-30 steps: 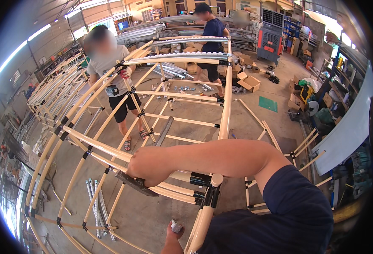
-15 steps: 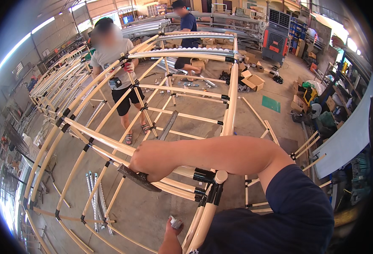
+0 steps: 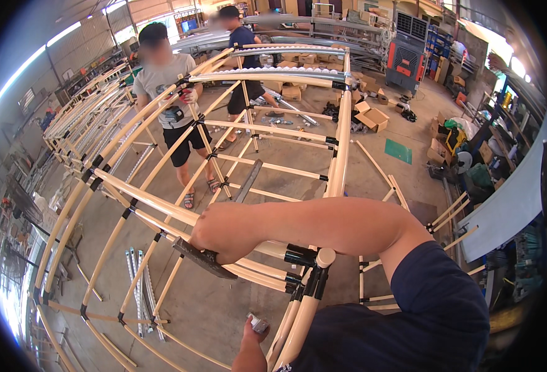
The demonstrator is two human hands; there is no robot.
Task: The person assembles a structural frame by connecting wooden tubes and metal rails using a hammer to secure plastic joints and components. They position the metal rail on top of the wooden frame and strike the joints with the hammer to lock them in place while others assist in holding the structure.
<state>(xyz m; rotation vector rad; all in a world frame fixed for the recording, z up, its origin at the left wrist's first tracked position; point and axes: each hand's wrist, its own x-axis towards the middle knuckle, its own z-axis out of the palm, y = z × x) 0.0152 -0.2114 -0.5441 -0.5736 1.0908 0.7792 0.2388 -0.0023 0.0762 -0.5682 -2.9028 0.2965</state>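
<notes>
Workshop concrete lies under the cream tube frame [image 3: 341, 142]. At nine o'clock my right hand [image 3: 214, 230] clamps a dark tool [image 3: 204, 257] against a tube; at six my left hand [image 3: 253, 332] grips a small grey object [image 3: 259, 323].

Workshop hall — tube frames [image 3: 341, 124], cardboard boxes [image 3: 372, 118], concrete floor [image 3: 211, 297]

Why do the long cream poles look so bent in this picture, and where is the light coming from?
In the head view, the fisheye lens bows straight edges toward the rim, so the cream poles curve and the corners go black. Daylight glares white along the left edge, washing out detail there. The right hand on a dark tool looks sharp; the left hand holds a small grey object.
</notes>
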